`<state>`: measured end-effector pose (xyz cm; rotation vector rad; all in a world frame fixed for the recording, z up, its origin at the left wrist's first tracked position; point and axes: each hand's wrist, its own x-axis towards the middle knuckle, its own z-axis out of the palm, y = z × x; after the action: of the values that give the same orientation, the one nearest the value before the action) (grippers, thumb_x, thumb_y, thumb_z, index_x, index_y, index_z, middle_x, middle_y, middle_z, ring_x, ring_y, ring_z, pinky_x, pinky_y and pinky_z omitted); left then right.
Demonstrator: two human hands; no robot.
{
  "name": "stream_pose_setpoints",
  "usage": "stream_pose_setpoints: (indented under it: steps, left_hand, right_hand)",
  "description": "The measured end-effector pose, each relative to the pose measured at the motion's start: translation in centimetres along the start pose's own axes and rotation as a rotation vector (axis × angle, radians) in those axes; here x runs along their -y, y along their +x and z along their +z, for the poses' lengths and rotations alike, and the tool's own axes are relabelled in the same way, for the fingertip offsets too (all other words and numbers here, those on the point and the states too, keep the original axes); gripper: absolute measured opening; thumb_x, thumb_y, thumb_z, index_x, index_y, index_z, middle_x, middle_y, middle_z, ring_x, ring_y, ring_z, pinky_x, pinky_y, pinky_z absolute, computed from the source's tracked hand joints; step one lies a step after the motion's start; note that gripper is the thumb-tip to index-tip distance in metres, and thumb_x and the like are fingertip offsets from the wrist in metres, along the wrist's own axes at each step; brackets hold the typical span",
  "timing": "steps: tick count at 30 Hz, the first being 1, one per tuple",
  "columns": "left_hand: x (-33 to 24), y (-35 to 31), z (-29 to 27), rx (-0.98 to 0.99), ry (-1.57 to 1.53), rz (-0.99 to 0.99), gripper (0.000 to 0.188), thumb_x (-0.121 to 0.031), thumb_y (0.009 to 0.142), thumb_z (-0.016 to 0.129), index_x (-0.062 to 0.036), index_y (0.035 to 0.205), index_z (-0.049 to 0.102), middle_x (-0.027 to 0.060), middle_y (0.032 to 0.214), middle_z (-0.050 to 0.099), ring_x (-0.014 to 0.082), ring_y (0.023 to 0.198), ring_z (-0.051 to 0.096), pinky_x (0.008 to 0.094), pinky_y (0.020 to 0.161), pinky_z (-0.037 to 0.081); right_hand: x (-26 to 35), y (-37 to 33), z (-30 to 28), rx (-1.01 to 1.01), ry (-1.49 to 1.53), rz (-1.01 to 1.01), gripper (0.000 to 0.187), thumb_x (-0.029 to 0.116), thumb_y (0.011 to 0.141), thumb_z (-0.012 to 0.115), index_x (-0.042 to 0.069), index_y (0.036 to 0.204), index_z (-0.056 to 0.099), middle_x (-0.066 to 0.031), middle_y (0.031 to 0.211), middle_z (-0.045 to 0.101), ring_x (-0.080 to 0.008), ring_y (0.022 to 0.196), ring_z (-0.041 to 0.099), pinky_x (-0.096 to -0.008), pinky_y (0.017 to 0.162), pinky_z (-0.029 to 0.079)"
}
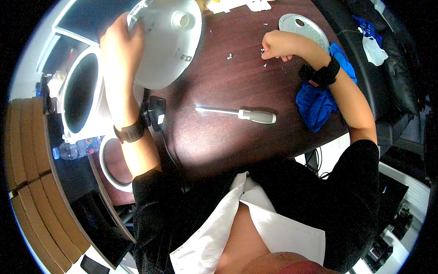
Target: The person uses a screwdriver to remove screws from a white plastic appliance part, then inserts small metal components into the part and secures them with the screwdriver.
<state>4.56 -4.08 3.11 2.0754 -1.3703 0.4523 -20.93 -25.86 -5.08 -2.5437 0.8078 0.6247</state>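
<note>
My left hand grips the rim of a white round plastic housing, tilted up at the upper left of the table. A short round socket sticks out inside the housing. Over the table's far right part, my right hand is closed in a pinch, with a small screw showing at its fingertips. More small screws lie scattered on the dark wood beside it. Beyond my right wrist rests a white perforated disc. A screwdriver with a grey-white handle lies across the middle of the table.
Blue cloth lies at the table's right edge under my forearm. A black device with a cable stands near my left wrist. To the left are a white-framed oval part, a white ring, a plastic bottle and cardboard boxes.
</note>
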Motion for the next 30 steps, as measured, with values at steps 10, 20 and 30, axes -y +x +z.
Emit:
stream_pose_setpoints:
  steps: [10,20,30]
  left_hand:
    - [0.3,0.1,0.6,0.008,0.007,0.011,0.028,-0.024,0.085,0.061,-0.0053,0.106,0.064,0.0193,0.084,0.066,0.0323,0.082,0.064,0.04,0.074,0.05]
    - [0.8,0.1,0.7,-0.012,0.018,0.048,0.03,-0.026,0.088,0.06,-0.0055,0.109,0.063,0.017,0.082,0.066,0.0264,0.075,0.066,0.0344,0.07,0.05]
    - [0.1,0.1,-0.1,0.055,-0.027,-0.052,0.029,-0.025,0.088,0.06,-0.0067,0.111,0.063,0.0176,0.086,0.067,0.0277,0.082,0.068,0.0348,0.073,0.05]
  right_hand:
    - [0.2,1.1,2.0,-0.069,0.063,0.1,0.036,0.027,0.087,0.051,-0.003,0.069,0.059,-0.0115,0.054,0.058,-0.0214,0.043,0.059,-0.0366,0.039,0.049]
    - [-2.6,-1.1,1.2,-0.002,0.279,0.049,0.025,0.023,0.087,0.055,0.003,0.072,0.058,-0.0021,0.051,0.05,-0.0129,0.039,0.052,-0.0266,0.035,0.041]
    - [-2.9,-3.3,-0.2,-0.282,0.427,-0.159,0.023,0.025,0.092,0.056,0.006,0.08,0.059,0.0023,0.056,0.048,-0.0064,0.04,0.045,-0.0209,0.037,0.035]
